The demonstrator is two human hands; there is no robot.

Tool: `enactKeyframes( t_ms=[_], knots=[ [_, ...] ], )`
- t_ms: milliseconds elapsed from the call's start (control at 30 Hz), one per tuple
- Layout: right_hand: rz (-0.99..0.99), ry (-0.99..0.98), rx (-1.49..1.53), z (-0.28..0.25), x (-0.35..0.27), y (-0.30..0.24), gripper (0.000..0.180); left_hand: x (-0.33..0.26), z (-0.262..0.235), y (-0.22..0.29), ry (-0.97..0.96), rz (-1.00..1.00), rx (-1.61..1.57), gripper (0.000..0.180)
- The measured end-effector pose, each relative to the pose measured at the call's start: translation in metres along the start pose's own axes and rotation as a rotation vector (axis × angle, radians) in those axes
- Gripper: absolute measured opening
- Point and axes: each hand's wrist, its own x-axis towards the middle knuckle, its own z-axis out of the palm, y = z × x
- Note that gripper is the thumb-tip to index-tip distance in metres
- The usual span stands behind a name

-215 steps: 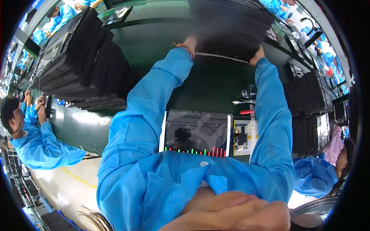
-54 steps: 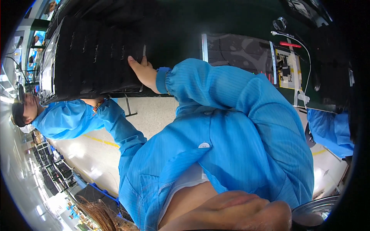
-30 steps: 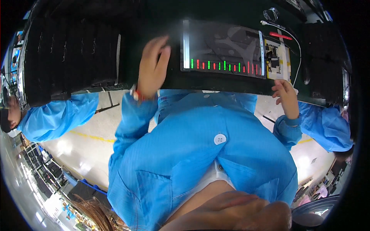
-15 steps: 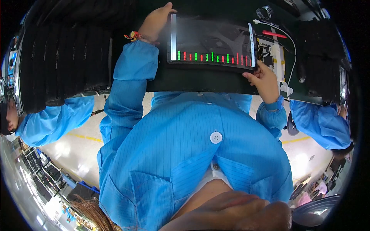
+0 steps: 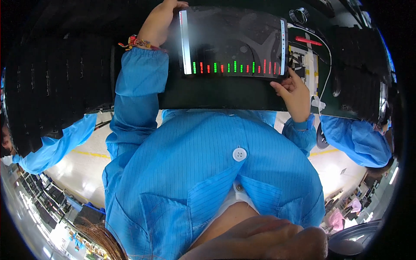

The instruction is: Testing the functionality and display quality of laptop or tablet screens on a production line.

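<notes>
As the right hand grasps the screen near-right, the left hand is at its far-left corner, grip unclear.

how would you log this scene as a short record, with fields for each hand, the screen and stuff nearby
left hand: at the upper left corner of the screen
right hand: at its lower right corner
screen: lit, red and green bars along the bottom, pale strip down each side
right of screen: red pen-shaped thing, white cable
far left: black stack
</notes>
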Motion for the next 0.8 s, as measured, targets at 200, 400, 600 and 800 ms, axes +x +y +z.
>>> enactKeyframes(
  t_ms=[200, 400, 600, 800],
  knots=[
    [0.075, 0.081, -0.15, -0.023, -0.026, -0.031, 0.027, -0.009, 0.003, 0.004, 0.053, -0.097, 0.018, 0.036],
    [-0.956, -0.021, -0.352, 0.013, -0.012, -0.046, 0.014, -0.012, 0.009, 0.007, 0.051, -0.006, 0.021, 0.038],
    [-1.001, -0.021, -0.406, 0.025, -0.009, -0.053, 0.014, -0.019, 0.005, 0.014, -0.089, -0.058, -0.103, 0.038],
    [-0.946, 0.081, -0.36, 0.028, -0.003, -0.051, 0.017, -0.018, 0.002, 0.016, -0.281, -0.126, -0.238, 0.038]
  ],
)
